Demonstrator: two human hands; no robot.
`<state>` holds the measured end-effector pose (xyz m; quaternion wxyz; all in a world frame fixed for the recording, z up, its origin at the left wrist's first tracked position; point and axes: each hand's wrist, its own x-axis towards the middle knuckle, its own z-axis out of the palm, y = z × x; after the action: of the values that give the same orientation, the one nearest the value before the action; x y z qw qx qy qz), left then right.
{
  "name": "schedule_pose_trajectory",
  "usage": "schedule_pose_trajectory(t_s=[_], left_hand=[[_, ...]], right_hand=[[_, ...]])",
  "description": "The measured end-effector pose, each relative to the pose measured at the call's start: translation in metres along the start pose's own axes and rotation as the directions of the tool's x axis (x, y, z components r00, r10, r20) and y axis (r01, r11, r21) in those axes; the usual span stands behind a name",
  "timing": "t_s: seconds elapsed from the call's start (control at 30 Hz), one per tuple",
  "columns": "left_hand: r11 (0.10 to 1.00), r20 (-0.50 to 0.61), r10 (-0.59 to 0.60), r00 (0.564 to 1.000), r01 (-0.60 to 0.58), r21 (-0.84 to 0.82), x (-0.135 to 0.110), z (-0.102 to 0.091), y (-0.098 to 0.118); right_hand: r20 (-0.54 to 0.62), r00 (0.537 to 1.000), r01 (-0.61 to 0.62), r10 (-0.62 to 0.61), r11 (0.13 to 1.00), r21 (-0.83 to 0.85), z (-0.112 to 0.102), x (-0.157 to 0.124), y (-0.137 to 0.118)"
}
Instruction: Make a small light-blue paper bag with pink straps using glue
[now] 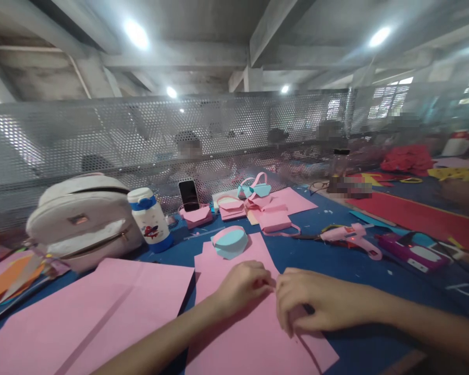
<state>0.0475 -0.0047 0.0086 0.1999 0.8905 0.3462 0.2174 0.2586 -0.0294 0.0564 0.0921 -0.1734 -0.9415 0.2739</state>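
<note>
My left hand (240, 287) and my right hand (316, 302) meet over a pink paper sheet (250, 333) on the blue table (336, 265). Both hands have their fingers curled and pressed onto the sheet, pinching it near its right edge. Just beyond the hands a small light-blue and pink paper bag (230, 242) rests on the same sheet. A second, larger pink sheet (101, 307) lies to the left.
A white backpack (82, 219), a white and blue bottle (150, 219) and a phone (188, 195) stand at the back left. Several finished paper bags (258, 200) sit in the middle. A pink glue gun (352, 237) lies right. Perforated metal screen (140, 135) behind; people beyond.
</note>
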Motion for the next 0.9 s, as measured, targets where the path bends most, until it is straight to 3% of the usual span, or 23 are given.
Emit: schedule_pose_trajectory(t_s=[0.23,0.33,0.4,0.47,0.57,0.63,0.73,0.9], left_hand=[[0.979,-0.128,-0.188,0.974,0.176,-0.098,-0.033,-0.029,0.01],[0.908,-0.119,-0.245,0.962,0.184,-0.376,-0.043,-0.031,0.016],[0.752,-0.08,-0.3,0.951,0.184,-0.634,-0.047,-0.028,0.015],[0.632,-0.05,-0.343,0.938,0.191,-0.751,-0.05,-0.025,0.011],[0.615,-0.069,-0.384,0.921,0.199,-0.763,-0.053,-0.023,0.004],[0.612,-0.098,-0.408,0.908,0.192,-0.767,-0.056,-0.023,-0.001],[0.644,-0.159,-0.425,0.891,0.175,-0.744,-0.06,-0.022,-0.007],[0.704,-0.191,-0.402,0.895,0.169,-0.69,-0.065,-0.015,-0.008]], right_hand=[[-0.109,0.985,-0.12,0.131,0.988,0.099,-0.01,-0.003,0.014],[-0.103,0.971,-0.179,0.216,0.943,0.281,-0.004,0.007,0.025],[-0.051,0.971,-0.176,0.234,0.843,0.508,0.002,0.017,0.032],[-0.009,0.976,-0.144,0.217,0.678,0.721,0.009,0.028,0.04],[-0.045,0.968,-0.078,0.245,0.472,0.878,0.019,0.045,0.049],[-0.093,0.951,-0.037,0.295,0.407,0.913,0.025,0.056,0.053],[-0.14,0.935,-0.005,0.326,0.407,0.913,0.032,0.067,0.058],[-0.187,0.929,0.006,0.319,0.492,0.87,0.039,0.064,0.062]])
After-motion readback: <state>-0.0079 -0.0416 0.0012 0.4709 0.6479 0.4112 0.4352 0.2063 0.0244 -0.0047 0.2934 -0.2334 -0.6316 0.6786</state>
